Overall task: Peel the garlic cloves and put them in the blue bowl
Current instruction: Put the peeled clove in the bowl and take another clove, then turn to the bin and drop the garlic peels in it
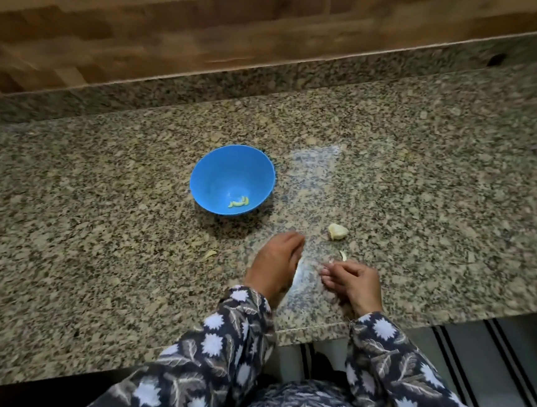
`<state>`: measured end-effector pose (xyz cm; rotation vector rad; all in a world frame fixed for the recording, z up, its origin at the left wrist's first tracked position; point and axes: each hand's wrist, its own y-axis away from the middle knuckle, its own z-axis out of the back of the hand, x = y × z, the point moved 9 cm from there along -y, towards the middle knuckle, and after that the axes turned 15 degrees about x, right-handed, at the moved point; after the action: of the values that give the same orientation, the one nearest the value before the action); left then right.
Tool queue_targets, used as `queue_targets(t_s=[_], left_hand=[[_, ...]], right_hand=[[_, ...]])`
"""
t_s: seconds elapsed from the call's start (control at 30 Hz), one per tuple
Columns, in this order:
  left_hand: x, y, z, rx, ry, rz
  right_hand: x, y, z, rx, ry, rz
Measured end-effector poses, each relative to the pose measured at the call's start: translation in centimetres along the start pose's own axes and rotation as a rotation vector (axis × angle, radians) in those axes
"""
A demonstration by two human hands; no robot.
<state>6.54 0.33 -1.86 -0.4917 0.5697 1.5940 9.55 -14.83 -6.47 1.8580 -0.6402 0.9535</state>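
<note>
bowl [218,173]: bright blue
peeled cloves [239,202]: pale yellow-green
garlic chunk [338,231]: creamy white
bench [424,191]: speckled tan, grey and black granite
sleeves [232,339]: dark navy with white flowers and grey leaves
wall [145,36]: brown wood blocks

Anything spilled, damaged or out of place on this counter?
Nothing serious. A scrap of garlic skin lies loose on the counter, left of the left hand; the blue bowl stands upright, nothing spilled.

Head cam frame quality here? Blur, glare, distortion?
Head view: motion blur throughout, worst on the wooden panelling and frame edges; pale glare patch on the speckled granite counter, right of the round blue plastic bowl; wide-angle bowing of counter edges.
</note>
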Motion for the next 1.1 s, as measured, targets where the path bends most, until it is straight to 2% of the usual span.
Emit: queue_targets(t_s=[0.07, 0.13, 0.3, 0.57, 0.73, 0.8, 0.83, 0.87, 0.93, 1.0, 1.03, 1.1], left_hand=[[-1.3, -0.2, -0.9, 0.107, -0.154, -0.155], [-2.1, 0.9, -1.2, 0.127, -0.287, -0.281], [-0.6, 5.5, 0.1, 0.032, -0.350, -0.343], [4.1, 11.5, 2.5, -0.015, -0.444, -0.042], [7.4, 14.6, 3.1, 0.052, -0.446, 0.287], [9.0, 15.9, 3.4, 0.046, -0.406, 0.456], [9.8, 16.6, 4.0, -0.013, -0.310, 0.555], [10.9, 17.8, 4.7, -0.111, -0.103, 0.674], [13.5, 21.1, 4.6, -0.402, 0.659, 0.820], [13.9, 23.7, 3.8, -0.666, 1.431, 0.716], [14.0, 25.3, 3.7, -0.783, 1.673, 0.648], [14.3, 29.3, 3.7, -1.005, 1.964, 0.563]], right_hand=[[-0.1, 0.1, 0.3, -0.009, -0.014, -0.007], [-0.1, 0.0, 0.3, -0.011, -0.019, -0.013], [-0.7, -0.3, -1.3, 0.036, -0.001, -0.031], [-3.4, -1.2, -7.1, 0.188, 0.005, -0.103], [-4.2, -0.7, -12.6, 0.314, -0.042, -0.125], [-4.8, 0.0, -14.7, 0.400, 0.043, -0.148], [-5.2, 0.4, -15.7, 0.448, 0.088, -0.161], [-5.8, 0.7, -16.7, 0.495, 0.112, -0.185], [-7.2, 1.5, -19.1, 0.581, 0.170, -0.230], [-8.5, 2.6, -21.7, 0.680, 0.372, -0.227], [-9.0, 3.4, -23.0, 0.739, 0.452, -0.213], [-10.5, 5.2, -26.1, 0.875, 0.529, -0.225]])
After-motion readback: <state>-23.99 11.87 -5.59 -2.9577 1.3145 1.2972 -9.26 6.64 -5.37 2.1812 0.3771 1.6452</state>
